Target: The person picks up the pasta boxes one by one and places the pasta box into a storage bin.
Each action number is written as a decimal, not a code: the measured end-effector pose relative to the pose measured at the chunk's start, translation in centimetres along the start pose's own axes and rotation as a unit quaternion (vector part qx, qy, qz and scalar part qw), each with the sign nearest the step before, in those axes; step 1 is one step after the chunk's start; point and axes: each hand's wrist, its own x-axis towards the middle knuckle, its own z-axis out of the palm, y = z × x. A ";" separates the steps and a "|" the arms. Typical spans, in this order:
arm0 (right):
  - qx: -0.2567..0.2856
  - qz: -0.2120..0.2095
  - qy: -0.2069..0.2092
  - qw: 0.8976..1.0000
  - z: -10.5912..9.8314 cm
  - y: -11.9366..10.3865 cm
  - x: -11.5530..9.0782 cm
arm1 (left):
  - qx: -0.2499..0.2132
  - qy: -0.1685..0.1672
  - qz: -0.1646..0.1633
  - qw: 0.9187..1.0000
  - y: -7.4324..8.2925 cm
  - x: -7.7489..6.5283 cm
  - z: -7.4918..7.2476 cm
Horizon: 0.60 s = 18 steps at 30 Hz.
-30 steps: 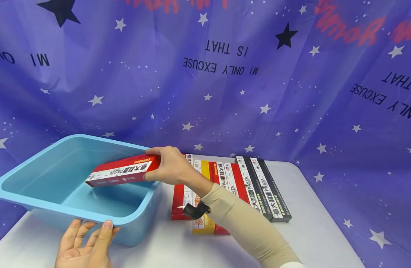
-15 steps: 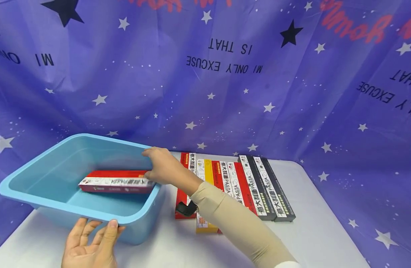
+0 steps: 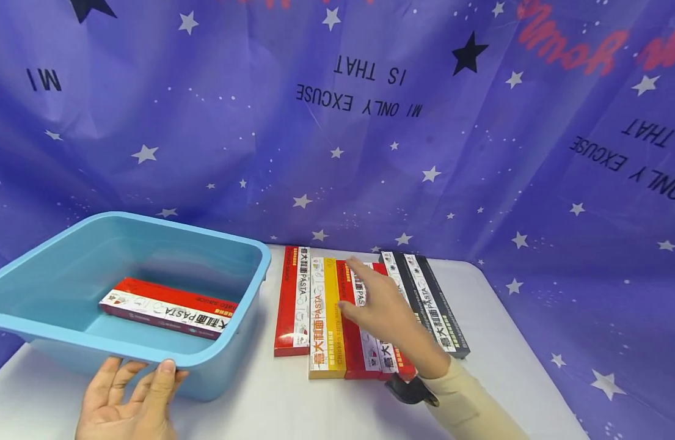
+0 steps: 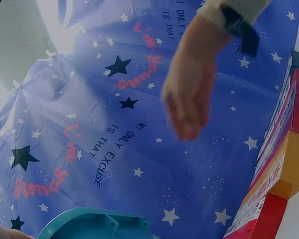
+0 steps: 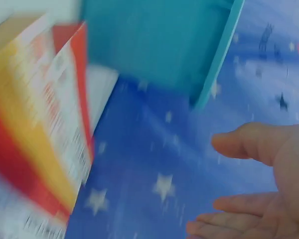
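Observation:
My left hand (image 3: 128, 397) grips the near rim of a light blue tub (image 3: 95, 343), with the thumb at the rim and the fingers curled beneath it. Inside the tub lies a red and white pasta box (image 3: 169, 307), flat on the bottom. Over a row of pasta boxes, my right hand (image 3: 389, 311) hovers with nothing in it, thumb and fingers spread apart. Below it are a yellow pasta box (image 3: 327, 330) and red ones, partly hidden by the hand and wrist. The right wrist view also shows that empty right hand (image 5: 269, 184), its thumb held away from the fingers.
At the row's left lies another red pasta box (image 3: 288, 305), set slightly apart from the yellow one. Two black pasta boxes (image 3: 438, 305) lie at its right end. A purple star-printed cloth (image 3: 337, 183) hangs behind and beside the white table (image 3: 513, 379).
My right hand has lowered the red pasta box into the tub, let it go and moved right over the row. My left hand keeps its grip on the rim.

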 end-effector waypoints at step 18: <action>-0.096 0.222 -0.118 0.963 -0.8 18.6 -9.5 | 0.015 0.014 -0.038 0.999 0.0 1.1 -0.3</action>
